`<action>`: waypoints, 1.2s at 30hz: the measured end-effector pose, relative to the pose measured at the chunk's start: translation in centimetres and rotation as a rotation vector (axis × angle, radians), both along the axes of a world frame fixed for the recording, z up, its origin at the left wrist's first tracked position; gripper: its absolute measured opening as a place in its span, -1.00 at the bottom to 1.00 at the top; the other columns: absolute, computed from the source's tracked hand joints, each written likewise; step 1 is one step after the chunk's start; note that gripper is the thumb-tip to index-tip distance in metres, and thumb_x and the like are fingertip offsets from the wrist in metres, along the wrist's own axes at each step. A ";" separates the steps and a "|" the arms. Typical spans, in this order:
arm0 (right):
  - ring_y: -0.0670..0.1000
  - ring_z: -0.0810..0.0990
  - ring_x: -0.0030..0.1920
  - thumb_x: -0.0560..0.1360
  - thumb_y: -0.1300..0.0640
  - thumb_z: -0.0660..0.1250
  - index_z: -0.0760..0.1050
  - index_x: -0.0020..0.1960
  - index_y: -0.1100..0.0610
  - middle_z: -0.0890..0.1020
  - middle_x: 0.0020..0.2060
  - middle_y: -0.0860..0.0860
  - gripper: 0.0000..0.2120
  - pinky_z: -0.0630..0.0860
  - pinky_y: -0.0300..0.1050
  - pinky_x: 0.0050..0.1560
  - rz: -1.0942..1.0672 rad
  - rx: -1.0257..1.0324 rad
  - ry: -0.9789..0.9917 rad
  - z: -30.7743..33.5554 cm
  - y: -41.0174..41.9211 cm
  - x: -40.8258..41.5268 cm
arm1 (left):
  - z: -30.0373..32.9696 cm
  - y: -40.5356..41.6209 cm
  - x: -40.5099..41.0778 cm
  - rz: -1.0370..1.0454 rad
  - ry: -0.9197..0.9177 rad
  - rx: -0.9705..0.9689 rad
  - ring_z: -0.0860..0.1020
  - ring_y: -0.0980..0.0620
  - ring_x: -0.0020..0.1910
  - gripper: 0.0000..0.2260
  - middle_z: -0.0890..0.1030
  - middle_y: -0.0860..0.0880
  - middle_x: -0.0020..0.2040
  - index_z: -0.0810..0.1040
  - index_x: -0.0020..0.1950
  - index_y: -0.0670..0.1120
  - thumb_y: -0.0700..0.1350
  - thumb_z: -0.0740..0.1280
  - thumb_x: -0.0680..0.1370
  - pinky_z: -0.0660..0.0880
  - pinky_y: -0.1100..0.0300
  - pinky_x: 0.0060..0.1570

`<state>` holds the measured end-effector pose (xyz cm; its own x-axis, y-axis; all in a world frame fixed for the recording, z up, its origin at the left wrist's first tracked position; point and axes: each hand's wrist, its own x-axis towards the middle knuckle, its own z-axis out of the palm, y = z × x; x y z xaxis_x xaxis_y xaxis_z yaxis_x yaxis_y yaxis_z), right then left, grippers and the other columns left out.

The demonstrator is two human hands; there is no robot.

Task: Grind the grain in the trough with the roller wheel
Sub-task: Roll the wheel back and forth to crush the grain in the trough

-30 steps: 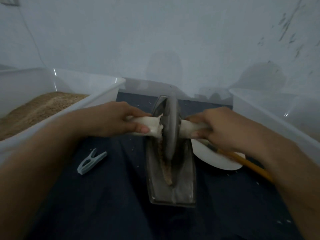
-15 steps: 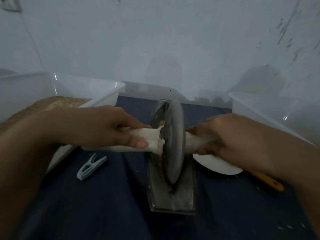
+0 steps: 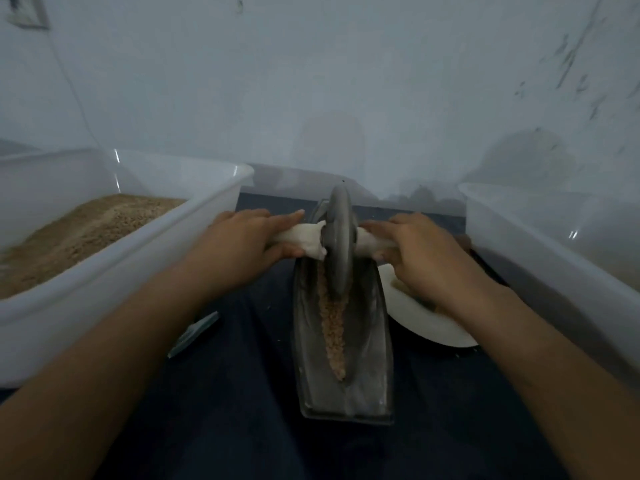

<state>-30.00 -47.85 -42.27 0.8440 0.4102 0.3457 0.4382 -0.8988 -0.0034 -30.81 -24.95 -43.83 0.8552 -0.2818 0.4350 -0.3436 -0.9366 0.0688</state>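
Trough (image 3: 346, 393): dark metal, boat-shaped, lying lengthwise away from the viewer on a dark cloth (image 3: 225, 410); its near end is the nearest thing in view, and it serves as the landmark here.
Grain (image 3: 333, 327): a narrow tan line along the groove of the trough, running from near its close end up to the foot of the wheel.
Clothespin (image 3: 194, 332): pale, lying on the cloth left of the trough, partly hidden by the left forearm.
Plate (image 3: 429, 323): white, just right of the trough, partly under the right wrist; some tan material shows on it, too blurred to identify.
Roller wheel (image 3: 338, 242): grey metal disc standing upright on edge in the far half of the trough, its lower rim in the grain, a cloth-wrapped white axle (image 3: 304, 239) sticking out both sides.
Left hand (image 3: 242, 244): left of the trough, fingers and thumb curled round the left end of the axle, index lying along it toward the wheel.
Right hand (image 3: 419, 251): right of the trough, fingers curled round the right end of the axle.
Left bin (image 3: 114, 271): translucent white, left of the trough, holding a heap of tan grain.
Right bin (image 3: 540, 244): translucent white, right of the trough; contents cannot be made out.
Wall (image 3: 311, 81): pale and scuffed, behind the trough.
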 end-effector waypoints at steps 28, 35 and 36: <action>0.00 0.40 0.09 0.54 0.11 0.24 0.29 0.38 -0.18 0.49 0.02 -0.03 -0.55 0.28 -0.16 -0.10 0.077 -0.139 0.038 1.5 -0.3 -2.5 | 2.7 0.6 -2.1 -0.157 0.312 -0.062 0.49 0.35 -0.02 -0.46 0.57 0.20 0.06 0.32 0.34 0.30 0.32 0.18 0.36 0.29 0.45 -0.06; -0.04 0.53 0.05 0.53 0.07 0.23 0.40 0.25 -0.22 0.57 -0.01 -0.09 -0.66 0.46 -0.10 0.08 0.111 -0.202 0.158 4.2 -0.3 -7.0 | 5.3 1.2 -4.9 -0.331 0.572 -0.039 0.49 0.49 -0.27 -0.54 0.54 0.44 -0.35 0.52 0.19 0.28 0.30 0.17 0.32 0.29 0.64 -0.20; -0.04 0.53 0.04 0.53 0.11 0.22 0.40 0.27 -0.22 0.58 0.00 -0.08 -0.63 0.46 -0.10 0.08 0.095 -0.202 0.166 4.0 -0.2 -6.6 | 5.1 1.0 -4.7 -0.315 0.573 -0.044 0.49 0.50 -0.23 -0.53 0.54 0.46 -0.31 0.51 0.20 0.28 0.29 0.17 0.32 0.29 0.63 -0.18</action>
